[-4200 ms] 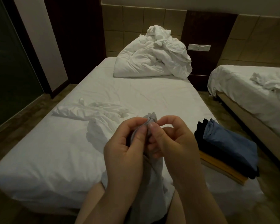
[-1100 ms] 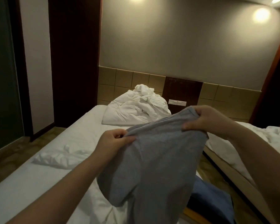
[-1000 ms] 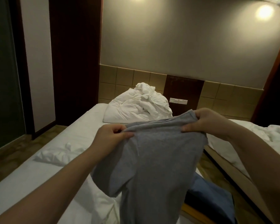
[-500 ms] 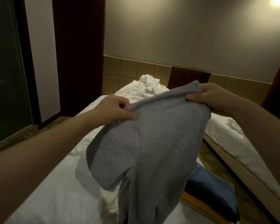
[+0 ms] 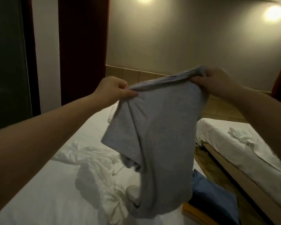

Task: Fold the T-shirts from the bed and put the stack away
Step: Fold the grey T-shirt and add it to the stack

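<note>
A grey T-shirt (image 5: 161, 130) hangs in the air over the bed (image 5: 39, 192), held up by its top edge. My left hand (image 5: 113, 90) pinches the left end of that edge, and my right hand (image 5: 212, 82) grips the right end, a little higher. The shirt's body droops down and one sleeve sticks out to the left. A crumpled white garment (image 5: 97, 179) lies on the white sheet below. At the lower right, a stack of folded shirts (image 5: 212, 197) with a blue one on top is partly hidden behind the grey shirt.
A second bed (image 5: 250, 153) with rumpled white linen stands to the right across a narrow strip of wooden floor (image 5: 199, 153). Dark wooden panels (image 5: 83, 46) and a tiled headboard wall (image 5: 136, 75) lie ahead. A dark glass door is at the left.
Both hands went from fingering a bunched bit of grey cloth low over the bed to spreading apart and lifting the shirt high. In the last half second the shirt rose further.
</note>
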{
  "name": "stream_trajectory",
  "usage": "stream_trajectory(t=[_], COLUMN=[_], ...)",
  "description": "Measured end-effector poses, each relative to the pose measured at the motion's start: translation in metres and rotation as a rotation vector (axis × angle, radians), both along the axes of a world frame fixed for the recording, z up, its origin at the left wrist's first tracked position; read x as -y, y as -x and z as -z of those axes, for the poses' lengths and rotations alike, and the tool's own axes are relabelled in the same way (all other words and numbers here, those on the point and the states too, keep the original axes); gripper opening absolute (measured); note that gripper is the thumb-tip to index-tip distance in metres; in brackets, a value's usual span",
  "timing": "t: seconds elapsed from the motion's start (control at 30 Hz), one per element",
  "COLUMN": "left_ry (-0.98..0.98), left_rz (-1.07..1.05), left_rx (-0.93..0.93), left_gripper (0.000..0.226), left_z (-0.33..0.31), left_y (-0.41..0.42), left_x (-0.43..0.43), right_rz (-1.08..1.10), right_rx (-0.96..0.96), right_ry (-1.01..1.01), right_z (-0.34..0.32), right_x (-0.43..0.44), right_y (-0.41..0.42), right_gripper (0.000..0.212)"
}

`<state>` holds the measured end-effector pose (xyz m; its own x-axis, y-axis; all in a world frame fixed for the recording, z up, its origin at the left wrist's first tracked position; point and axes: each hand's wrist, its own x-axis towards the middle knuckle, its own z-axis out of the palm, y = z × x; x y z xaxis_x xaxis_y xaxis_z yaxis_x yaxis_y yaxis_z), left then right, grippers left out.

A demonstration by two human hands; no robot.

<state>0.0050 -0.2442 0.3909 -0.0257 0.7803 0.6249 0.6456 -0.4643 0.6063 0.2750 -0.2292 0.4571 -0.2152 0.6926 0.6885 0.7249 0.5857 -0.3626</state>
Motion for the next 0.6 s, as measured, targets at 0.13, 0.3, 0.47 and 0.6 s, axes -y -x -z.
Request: stream_trajectory(t=[0.13, 0.3, 0.47, 0.6], left_ry=[0.072, 0.323, 0.291, 0.249], left_rz=[0.041, 0.204, 0.157, 0.125], left_rx=[0.119, 0.06, 0.262, 0.293], left_gripper=[0.039, 0.009, 0.021, 0.024], left_z=[0.004, 0.06, 0.099, 0.108], left_y=[-0.007, -0.022, -0.048, -0.054], left_x=[0.006, 0.006, 0.003, 0.0], right_rz=[0.071, 0.012, -0.107, -0.198], right_rx=[-0.042, -0.067, 0.031, 0.13], right_ry=[-0.046, 0.007, 0.13, 0.53], right_z=[-0.004, 0.012, 0.016, 0.004], right_x=[0.0, 0.006, 0.017, 0.024], right_y=[0.002, 0.003, 0.004, -0.019], right_gripper=[0.031, 0.022, 0.011, 0.038])
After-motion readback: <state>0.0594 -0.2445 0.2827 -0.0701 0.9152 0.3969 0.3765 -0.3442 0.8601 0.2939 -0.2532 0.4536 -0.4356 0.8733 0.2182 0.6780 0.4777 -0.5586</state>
